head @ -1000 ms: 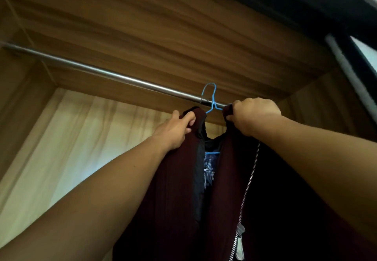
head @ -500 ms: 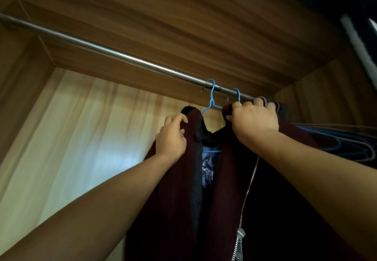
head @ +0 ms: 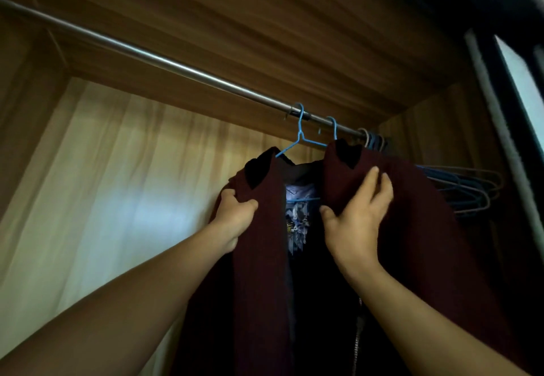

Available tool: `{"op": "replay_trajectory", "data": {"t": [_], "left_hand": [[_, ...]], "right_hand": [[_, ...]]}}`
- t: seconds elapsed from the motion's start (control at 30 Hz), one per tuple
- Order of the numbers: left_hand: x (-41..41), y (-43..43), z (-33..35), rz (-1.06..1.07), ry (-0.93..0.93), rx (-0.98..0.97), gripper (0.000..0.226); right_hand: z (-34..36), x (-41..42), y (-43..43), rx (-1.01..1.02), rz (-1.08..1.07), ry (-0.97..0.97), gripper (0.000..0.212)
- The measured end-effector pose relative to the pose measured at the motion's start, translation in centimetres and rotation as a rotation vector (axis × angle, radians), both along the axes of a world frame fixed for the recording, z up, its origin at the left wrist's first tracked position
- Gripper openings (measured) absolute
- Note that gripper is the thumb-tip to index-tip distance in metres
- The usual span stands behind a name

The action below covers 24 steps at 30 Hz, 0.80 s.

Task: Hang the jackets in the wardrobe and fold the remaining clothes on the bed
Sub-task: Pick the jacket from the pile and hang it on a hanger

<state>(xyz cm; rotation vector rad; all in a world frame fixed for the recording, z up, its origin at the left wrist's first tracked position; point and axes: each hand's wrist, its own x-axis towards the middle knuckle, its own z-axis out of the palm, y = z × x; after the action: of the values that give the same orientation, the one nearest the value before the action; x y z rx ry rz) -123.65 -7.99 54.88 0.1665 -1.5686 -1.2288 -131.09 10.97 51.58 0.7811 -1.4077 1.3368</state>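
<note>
Both our hands had come down from the collar beside the rail (head: pixel 176 63) onto the front panels of the maroon jacket (head: pixel 262 272). Our left hand (head: pixel 235 214) gripped the panel on our left, fingers curled into the cloth. Our right hand (head: pixel 356 219) lay on the other panel, fingers spread and fairly straight, thumb at its inner edge. The jacket hung from a blue hanger (head: pixel 300 137) hooked over the rail inside the wardrobe (head: pixel 265 22), long axis vertical, collar up, open front towards us, over a patterned garment (head: pixel 297 216). More hangers (head: pixel 465 190) crowded the rail's right end.
</note>
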Motion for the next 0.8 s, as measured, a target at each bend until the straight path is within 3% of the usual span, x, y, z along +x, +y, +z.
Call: {"op": "replay_trajectory", "data": {"t": [0.07,0.17,0.37,0.5,0.6,0.67,0.8], "left_hand": [[0.4,0.1,-0.6,-0.010,-0.023,-0.022,0.047],[1.0,0.6,-1.0,0.009,-0.030,-0.083,0.044],[1.9,2.8,0.0,0.051,-0.066,-0.222,0.062],[1.2,5.8,0.9,0.066,-0.150,-0.370,0.069],[1.1,5.6,0.7,0.146,-0.237,-0.457,0.072],[1.7,4.1,0.2,0.177,-0.250,-0.466,0.070],[2.1,2.0,-1.3,0.229,-0.152,-0.439,0.068]], "right_hand": [[0.6,0.2,0.5,-0.088,0.123,-0.178,0.102],[2.3,0.7,1.0,-0.037,0.198,-0.345,0.080],[2.5,2.2,0.4,0.331,0.178,-0.343,0.055],[2.7,3.0,-1.6,0.450,0.319,-0.273,0.058],[2.7,2.2,-1.9,0.488,0.386,-0.255,0.066],[1.9,1.1,-0.8,0.484,0.365,-0.266,0.058],[-1.2,-0.9,0.5,0.499,0.270,-0.312,0.056]]}}
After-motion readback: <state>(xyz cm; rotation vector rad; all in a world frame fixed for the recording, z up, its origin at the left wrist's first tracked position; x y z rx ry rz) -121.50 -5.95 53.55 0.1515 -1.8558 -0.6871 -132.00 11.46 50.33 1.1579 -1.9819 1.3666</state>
